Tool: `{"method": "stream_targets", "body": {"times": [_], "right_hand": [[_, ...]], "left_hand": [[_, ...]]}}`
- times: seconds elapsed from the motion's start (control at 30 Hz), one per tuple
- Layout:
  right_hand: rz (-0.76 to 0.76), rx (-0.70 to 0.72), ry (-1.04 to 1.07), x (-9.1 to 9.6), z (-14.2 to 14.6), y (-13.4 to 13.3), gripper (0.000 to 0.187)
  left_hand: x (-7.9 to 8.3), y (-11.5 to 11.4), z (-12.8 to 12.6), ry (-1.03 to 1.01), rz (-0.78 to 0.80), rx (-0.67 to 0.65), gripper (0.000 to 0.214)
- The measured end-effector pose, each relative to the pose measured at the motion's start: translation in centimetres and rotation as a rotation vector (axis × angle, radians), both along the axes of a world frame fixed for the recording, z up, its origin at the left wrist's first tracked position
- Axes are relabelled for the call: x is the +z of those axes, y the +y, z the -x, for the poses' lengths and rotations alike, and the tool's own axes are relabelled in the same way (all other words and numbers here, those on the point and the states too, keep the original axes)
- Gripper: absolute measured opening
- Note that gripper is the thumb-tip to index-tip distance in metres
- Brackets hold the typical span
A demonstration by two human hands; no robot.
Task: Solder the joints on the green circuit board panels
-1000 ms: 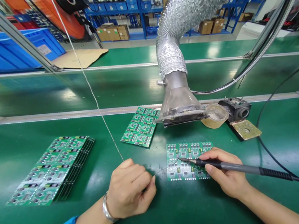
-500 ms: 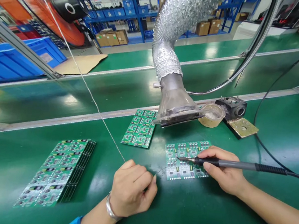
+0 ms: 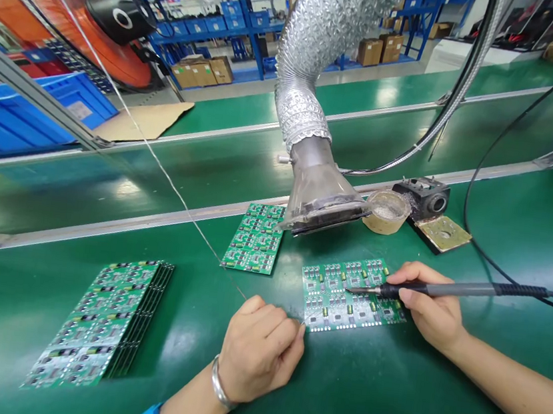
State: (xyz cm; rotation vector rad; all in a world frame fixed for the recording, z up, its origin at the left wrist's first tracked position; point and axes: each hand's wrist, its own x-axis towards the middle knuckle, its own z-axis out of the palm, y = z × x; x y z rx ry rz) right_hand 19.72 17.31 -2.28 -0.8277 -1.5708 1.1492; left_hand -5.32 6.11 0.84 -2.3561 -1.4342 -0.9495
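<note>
My right hand (image 3: pixel 429 306) grips a soldering iron (image 3: pixel 458 290) like a pen, with the tip resting on a green circuit board panel (image 3: pixel 346 295) lying flat on the green bench. My left hand (image 3: pixel 261 349) is closed in a pinch on a thin solder wire (image 3: pixel 160 166), whose free end reaches the panel's near left corner. The wire runs up and away to the far left. A silver bracelet sits on my left wrist.
A foil fume duct with a clear hood (image 3: pixel 321 196) hangs just behind the panel. A second green panel (image 3: pixel 255 238) lies to its left, and a stack of panels (image 3: pixel 106 320) sits at the near left. An iron stand (image 3: pixel 423 197) and round pot (image 3: pixel 387 212) stand behind.
My right hand has lifted the iron's rear and shifted the tip slightly right on the panel. My left hand has slid right with the wire, closer to the panel's corner.
</note>
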Motion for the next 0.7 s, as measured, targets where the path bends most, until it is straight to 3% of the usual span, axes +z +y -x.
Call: {"method": "stream_targets", "body": {"times": [0.37, 0.7], "right_hand": [[0.044, 0.032, -0.071, 0.39, 0.19, -0.2, 0.011], [0.028, -0.018, 0.005, 0.05, 0.11, -0.13, 0.012]], "left_hand": [[-0.65, 0.67, 0.05, 0.066, 0.0, 0.007, 0.02], [-0.72, 0.7, -0.34, 0.113, -0.007, -0.002, 0.02]]}}
